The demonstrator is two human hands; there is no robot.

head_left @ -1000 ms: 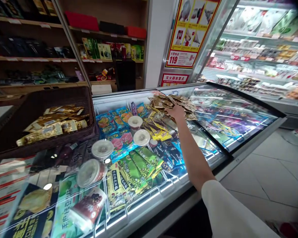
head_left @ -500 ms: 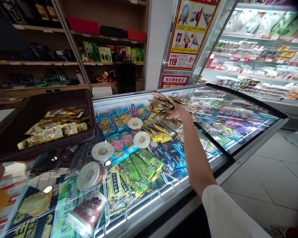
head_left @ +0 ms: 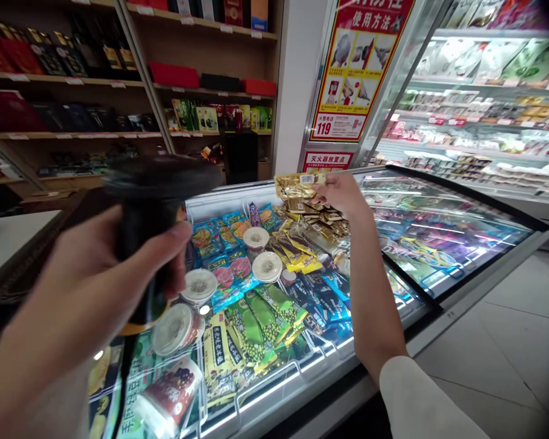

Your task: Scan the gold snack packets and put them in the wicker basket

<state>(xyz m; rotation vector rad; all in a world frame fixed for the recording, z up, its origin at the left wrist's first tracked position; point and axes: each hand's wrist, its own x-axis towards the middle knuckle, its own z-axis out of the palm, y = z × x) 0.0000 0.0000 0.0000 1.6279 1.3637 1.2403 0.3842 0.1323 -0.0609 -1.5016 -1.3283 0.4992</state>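
My left hand (head_left: 119, 262), close to the camera, is wrapped round the handle of a black barcode scanner (head_left: 160, 177) whose cord hangs down. Between the thumb and fingers of my right hand (head_left: 343, 192) is the right end of a gold ice cream packet (head_left: 289, 185), with its white barcode label facing me. This packet is raised over a pile of similar gold packets (head_left: 322, 221) at the back of the chest freezer (head_left: 274, 396). Yellow and brown packets (head_left: 297, 247) lie just in front of the pile.
White-lidded tubs (head_left: 268, 266), green packets (head_left: 263, 314) and blue packets (head_left: 229, 274) fill the near freezer section. A dark-framed glass lid (head_left: 448, 225) covers the right side. Shelves (head_left: 210, 131) stand behind; a lit display fridge (head_left: 485, 103) is at right.
My left hand has come up into view from the left edge with the barcode scanner. My right hand has lifted a gold packet from the pile. The view has tilted up slightly.
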